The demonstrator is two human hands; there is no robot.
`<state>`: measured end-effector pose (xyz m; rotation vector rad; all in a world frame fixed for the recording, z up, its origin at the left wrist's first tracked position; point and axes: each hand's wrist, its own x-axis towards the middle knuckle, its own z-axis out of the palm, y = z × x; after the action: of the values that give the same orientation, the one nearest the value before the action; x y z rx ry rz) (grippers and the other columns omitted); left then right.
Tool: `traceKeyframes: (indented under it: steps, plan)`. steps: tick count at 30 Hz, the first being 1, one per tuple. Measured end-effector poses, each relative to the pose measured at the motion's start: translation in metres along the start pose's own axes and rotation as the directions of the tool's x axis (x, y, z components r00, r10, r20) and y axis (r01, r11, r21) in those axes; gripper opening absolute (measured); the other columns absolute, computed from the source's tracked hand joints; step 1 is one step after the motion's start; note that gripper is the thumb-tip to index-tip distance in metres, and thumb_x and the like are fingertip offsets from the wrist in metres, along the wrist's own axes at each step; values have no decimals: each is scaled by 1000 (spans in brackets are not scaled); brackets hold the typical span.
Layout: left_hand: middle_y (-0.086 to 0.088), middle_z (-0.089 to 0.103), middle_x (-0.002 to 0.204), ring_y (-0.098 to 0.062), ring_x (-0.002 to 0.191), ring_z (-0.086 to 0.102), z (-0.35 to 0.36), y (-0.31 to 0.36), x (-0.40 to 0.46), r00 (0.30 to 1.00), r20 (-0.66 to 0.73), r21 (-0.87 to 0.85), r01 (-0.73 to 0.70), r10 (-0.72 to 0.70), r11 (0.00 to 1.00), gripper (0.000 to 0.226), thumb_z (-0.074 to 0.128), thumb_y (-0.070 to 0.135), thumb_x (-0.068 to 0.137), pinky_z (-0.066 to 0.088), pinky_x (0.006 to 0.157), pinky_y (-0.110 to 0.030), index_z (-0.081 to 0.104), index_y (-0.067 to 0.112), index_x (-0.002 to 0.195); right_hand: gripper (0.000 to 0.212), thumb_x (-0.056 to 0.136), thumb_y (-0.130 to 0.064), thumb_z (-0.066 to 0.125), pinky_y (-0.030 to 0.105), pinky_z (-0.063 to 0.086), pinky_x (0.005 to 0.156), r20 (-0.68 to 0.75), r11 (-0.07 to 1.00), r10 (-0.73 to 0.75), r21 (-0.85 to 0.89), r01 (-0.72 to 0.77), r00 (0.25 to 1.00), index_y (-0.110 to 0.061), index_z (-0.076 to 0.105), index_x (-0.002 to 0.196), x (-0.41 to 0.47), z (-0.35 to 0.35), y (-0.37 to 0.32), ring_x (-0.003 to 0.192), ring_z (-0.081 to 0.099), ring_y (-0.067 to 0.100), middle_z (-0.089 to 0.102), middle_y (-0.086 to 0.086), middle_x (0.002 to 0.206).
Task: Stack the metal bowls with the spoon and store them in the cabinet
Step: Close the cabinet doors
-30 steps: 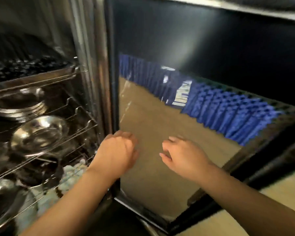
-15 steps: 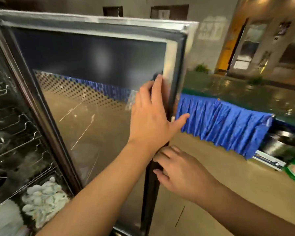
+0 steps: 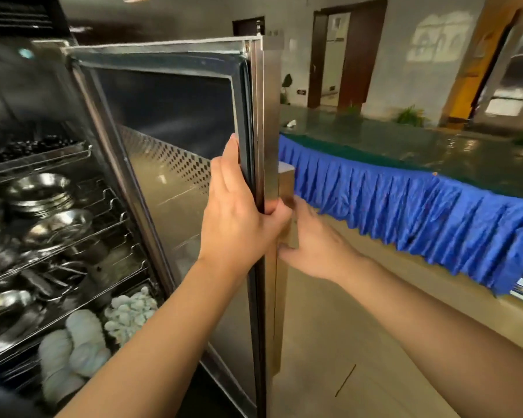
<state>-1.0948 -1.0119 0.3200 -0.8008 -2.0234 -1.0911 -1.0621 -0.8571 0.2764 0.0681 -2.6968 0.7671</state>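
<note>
Fingers (image 3: 228,164) of the left hand (image 3: 239,215) lie flat and pressed together against the inner face of the door (image 3: 175,164), thumb hooked round its free edge. Right hand (image 3: 316,245) is on the outer side of that edge, fingers curled against the handle (image 3: 287,203); fingertips hidden behind it, so cannot tell how tight the grip is. Door stands open, swung out edge-on to the camera, glass panel reflecting the room.

Bowls (image 3: 40,191) sit inside the cabinet (image 3: 27,95) at left, stacked on an upper wire rack (image 3: 103,227); more bowls tilted on the same rack and the one below. Spoon: cannot pick it out among the blurry metalware. Dark small items fill the top tray (image 3: 40,155). White dishes (image 3: 73,345) stand on edge on the bottom rack, a pile of small white pieces (image 3: 130,312) just beside them.

Right of the door, a long counter (image 3: 420,152) with a green top and a pleated blue skirt (image 3: 405,212). Tan floor (image 3: 344,342) below. Doorways (image 3: 344,52) in the back wall, plants (image 3: 409,116) near the far end of the counter.
</note>
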Motion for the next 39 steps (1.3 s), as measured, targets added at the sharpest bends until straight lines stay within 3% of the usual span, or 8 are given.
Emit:
traceKeyframes:
  steps: [7,16,19,24,29,31,34,39]
  plan:
    - [10,43,124,12,110,43,-92,-10,-45,994,-86,120,78,-68,990,95,80,37,68,35,87,1,33,14,147,64,80,-27,77,44,56,93,45,942,-30,337,13,999,-26,41,133,-14,53,-52,109,65,15,65,-6,120]
    - [-1,60,109,-7,86,58,-204,-26,-93,956,-204,322,268,-210,908,78,78,40,70,40,69,-6,43,11,133,54,77,-30,83,5,48,69,91,785,-241,604,138,966,-39,52,120,-28,113,-132,93,66,-5,69,-25,103]
    - [0,58,124,-8,103,58,-237,-33,-105,932,-284,363,320,-223,875,83,75,44,73,44,79,-9,38,15,142,55,74,-36,84,2,46,68,104,754,-314,632,181,944,-45,51,117,-29,133,-163,94,64,-12,68,-31,105]
    - [-6,54,133,-18,111,59,-288,-58,-123,916,-346,537,371,-204,757,96,74,42,82,56,86,-35,20,11,155,59,68,-50,79,20,54,81,193,709,-415,681,183,889,-46,52,120,-23,168,-215,99,68,-3,72,-17,108]
    - [10,47,127,21,99,46,-330,-93,-133,900,-383,598,415,-210,686,87,72,38,86,41,76,1,23,15,153,33,75,-33,83,39,57,86,317,638,-480,766,78,818,-33,61,99,-11,209,-273,86,72,13,73,1,88]
    - [7,49,130,17,95,47,-345,-110,-135,888,-400,589,438,-225,679,81,71,36,87,51,76,-9,27,14,151,16,82,-25,81,39,57,82,344,627,-512,776,69,787,-21,66,81,-5,224,-296,81,72,16,71,5,80]
    - [-1,52,135,4,94,54,-370,-137,-136,860,-448,557,482,-243,677,75,68,38,88,61,73,-36,30,17,150,28,84,-26,79,44,59,83,411,619,-545,785,21,731,-1,69,74,8,245,-330,79,71,26,71,19,78]
    - [2,61,123,-11,93,66,-412,-191,-140,854,-447,537,495,-267,683,55,63,43,93,60,72,-37,43,18,138,21,82,-15,79,25,60,69,467,527,-568,839,-136,678,-1,66,73,29,287,-383,71,71,17,65,2,69]
